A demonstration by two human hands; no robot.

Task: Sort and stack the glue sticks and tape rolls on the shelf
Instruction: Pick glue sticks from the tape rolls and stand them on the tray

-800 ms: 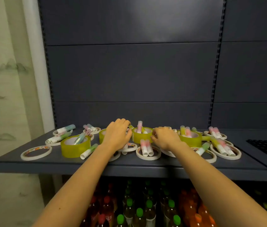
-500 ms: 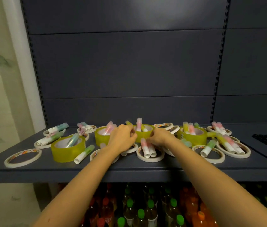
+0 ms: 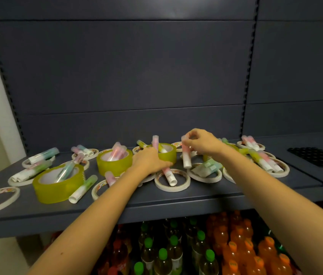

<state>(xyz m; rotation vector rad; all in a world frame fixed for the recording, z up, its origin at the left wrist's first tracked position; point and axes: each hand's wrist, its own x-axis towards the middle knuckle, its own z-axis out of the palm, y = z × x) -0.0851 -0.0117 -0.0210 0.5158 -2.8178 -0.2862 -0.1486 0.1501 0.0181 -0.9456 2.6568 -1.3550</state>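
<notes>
Pinching hand: the right hand (image 3: 201, 143) grasps a pink-capped white glue stick (image 3: 186, 157) by its upper end, fingertips curled round the cap.
Held stick: clear of the dark grey metal shelf (image 3: 156, 207). It hangs near upright, pink end up and white end down, just above the flat rings.
Left hand: the left hand (image 3: 147, 162) lies low against the foot of a chunky yellow-green tape roll (image 3: 168, 154), with other sticks poking out of its core. I cannot tell whether the fingers grip anything or only rest there.
Next stick: a second pink-and-white glue stick (image 3: 169, 176) lies flat inside a thin white tape ring (image 3: 172, 186). Its pink end is at the left hand's fingertips and its long axis runs from there toward the shelf's front edge.
Nearer hand: the left, by a clear margin, since the right is raised and already occupied.
Progress: probably early, as sticks and rolls lie mixed across the whole shelf with no stack visible.
Below: rows of coloured drink bottles (image 3: 236, 245).
</notes>
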